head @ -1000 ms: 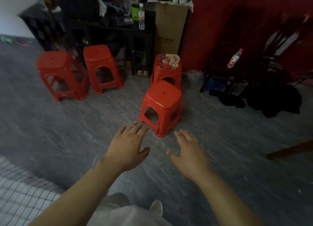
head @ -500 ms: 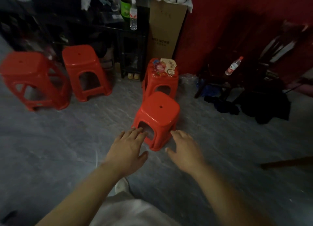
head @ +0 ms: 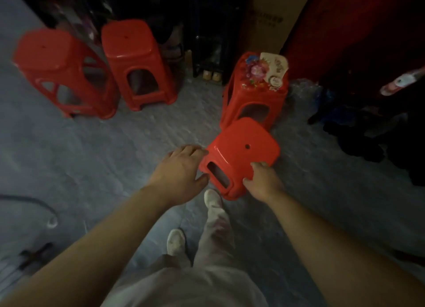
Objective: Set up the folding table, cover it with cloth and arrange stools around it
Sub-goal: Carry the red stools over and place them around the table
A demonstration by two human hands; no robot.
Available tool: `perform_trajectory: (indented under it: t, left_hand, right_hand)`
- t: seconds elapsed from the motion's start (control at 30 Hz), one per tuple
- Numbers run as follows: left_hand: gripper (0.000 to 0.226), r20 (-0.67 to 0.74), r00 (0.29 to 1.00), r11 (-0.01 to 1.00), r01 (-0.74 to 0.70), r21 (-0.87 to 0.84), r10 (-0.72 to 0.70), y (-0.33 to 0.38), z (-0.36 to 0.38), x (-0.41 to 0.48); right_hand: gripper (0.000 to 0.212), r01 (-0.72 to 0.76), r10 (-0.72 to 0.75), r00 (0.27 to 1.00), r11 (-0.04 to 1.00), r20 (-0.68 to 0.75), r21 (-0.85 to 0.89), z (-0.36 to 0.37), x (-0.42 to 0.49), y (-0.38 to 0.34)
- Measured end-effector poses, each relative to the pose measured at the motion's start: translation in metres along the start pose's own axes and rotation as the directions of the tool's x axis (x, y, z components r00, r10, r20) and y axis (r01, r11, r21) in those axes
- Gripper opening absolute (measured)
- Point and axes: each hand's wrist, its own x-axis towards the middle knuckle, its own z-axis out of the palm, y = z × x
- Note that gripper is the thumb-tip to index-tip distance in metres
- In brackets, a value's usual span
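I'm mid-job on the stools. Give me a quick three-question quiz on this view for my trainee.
1. How many red stools stand beyond the nearest stool?
2. True or false: the nearest stool's seat is cluttered.
3. Fill in: the left hand and right hand are on either side of the ____ stool.

Key
1. Three.
2. False. The small items lie on the stool behind it.
3. Nearest.
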Motion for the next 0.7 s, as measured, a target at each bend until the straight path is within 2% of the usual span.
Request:
perform_trajectory:
  t: [0.2,0.33,0.47,0.7]
  left_hand:
    - [0.059,0.115,0.982,0.987,0.154,-0.042,-0.149,0.001,0.022,0.087]
    - [0.057,0.163,0.969,0.979,0.196,-0.05,-0.186,-0.002,0.046,0.139]
    - [0.057,0.197,0.952,0.967,0.248,-0.055,-0.233,-0.008,0.067,0.174]
    - [0.055,0.257,0.914,0.936,0.345,-0.077,-0.315,-0.016,0.086,0.196]
  right_hand:
    - [0.067,-0.029,0.032,0.983,0.999,0.182,-0.019,0.01,0.127,0.022]
    - [0.073,-0.033,0.04,0.963,0.999,0.265,-0.032,0.025,0.192,0.036]
    - [0.093,-0.01,0.02,0.952,0.999,0.306,-0.033,0.042,0.236,0.043]
    - [0.092,0.025,-0.01,0.926,0.999,0.376,-0.034,0.057,0.279,0.044]
